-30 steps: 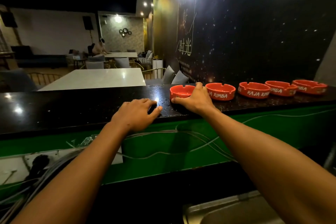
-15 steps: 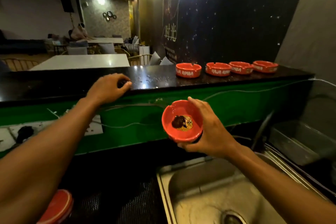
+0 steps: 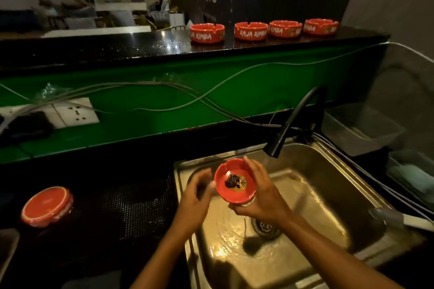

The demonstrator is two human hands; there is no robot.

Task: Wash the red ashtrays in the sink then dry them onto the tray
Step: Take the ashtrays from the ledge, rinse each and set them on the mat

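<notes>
Over the steel sink (image 3: 328, 183), my right hand (image 3: 263, 197) holds a red ashtray (image 3: 246, 189) from below and the right, tilted toward me. A dark lump of residue (image 3: 232, 180) lies inside it. My left hand (image 3: 195, 199) is just left of its rim with fingers apart; I cannot tell if it touches. Several red ashtrays marked RAJA RIMBA (image 3: 251, 31) stand in a row on the black bar top (image 3: 117, 47). Another red ashtray (image 3: 47, 206) lies upside down on the black perforated mat (image 3: 136, 206) at the left.
A black faucet (image 3: 288, 122) arches over the sink's far edge, and water runs across the basin toward the drain (image 3: 266, 227). Loose cables (image 3: 187, 94) and a wall socket (image 3: 75, 112) hang on the green panel. Grey tubs (image 3: 359, 129) sit at the right.
My right hand brought the ashtray down from chest height to over the sink. My left hand left the bar top and came beside the ashtray. My view tilted downward.
</notes>
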